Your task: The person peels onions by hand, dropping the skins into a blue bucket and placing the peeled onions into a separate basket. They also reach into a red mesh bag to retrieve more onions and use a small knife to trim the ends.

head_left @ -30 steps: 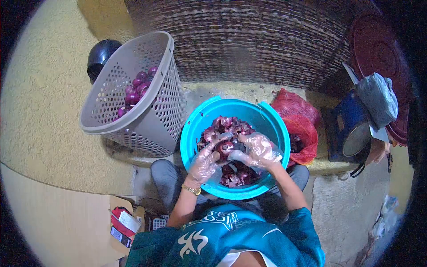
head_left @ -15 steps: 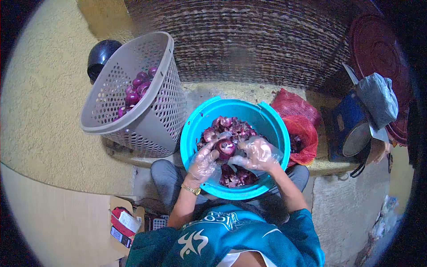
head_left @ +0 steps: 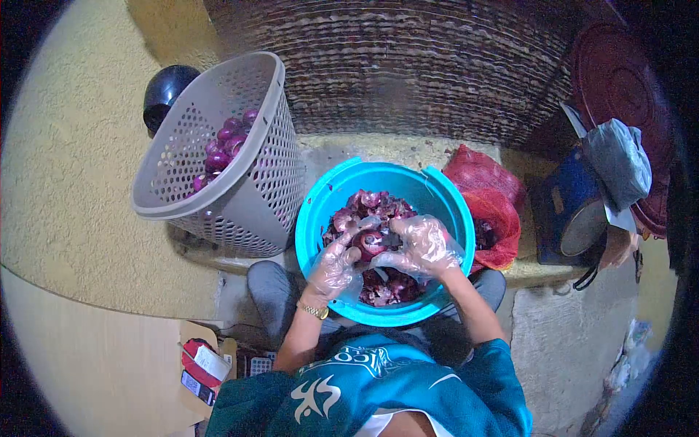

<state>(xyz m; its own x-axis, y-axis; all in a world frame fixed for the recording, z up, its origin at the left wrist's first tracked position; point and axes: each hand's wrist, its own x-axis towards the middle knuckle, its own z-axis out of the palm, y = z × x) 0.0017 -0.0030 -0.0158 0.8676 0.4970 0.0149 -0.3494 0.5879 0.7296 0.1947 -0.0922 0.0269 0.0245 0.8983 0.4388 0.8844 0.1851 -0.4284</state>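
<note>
Over the turquoise tub point(head_left: 309, 244), my left hand point(head_left: 335, 266), in a clear plastic glove, is closed around a red onion point(head_left: 372, 242). My right hand point(head_left: 424, 247), gloved the same way, is at the onion's right side, with its thumb stretched toward the onion's lower edge. A dark scrap of onion skin point(head_left: 392, 241) shows between its thumb and fingers. Below both hands, loose purple skins point(head_left: 393, 291) and other onion pieces lie in the tub. The hands hide part of the contents.
A grey perforated basket point(head_left: 273, 175) with several peeled red onions point(head_left: 231, 142) leans at the left. Behind it is a black round object point(head_left: 169, 91). Red mesh sacks point(head_left: 484, 178) lie right of the tub. Further right stand a blue container point(head_left: 571, 197) and a grey bag point(head_left: 619, 160).
My right hand's fingers have shifted slightly up and spread wider from the thumb, and a dark scrap of skin now shows between them. The onion in my left hand has turned or moved slightly.
</note>
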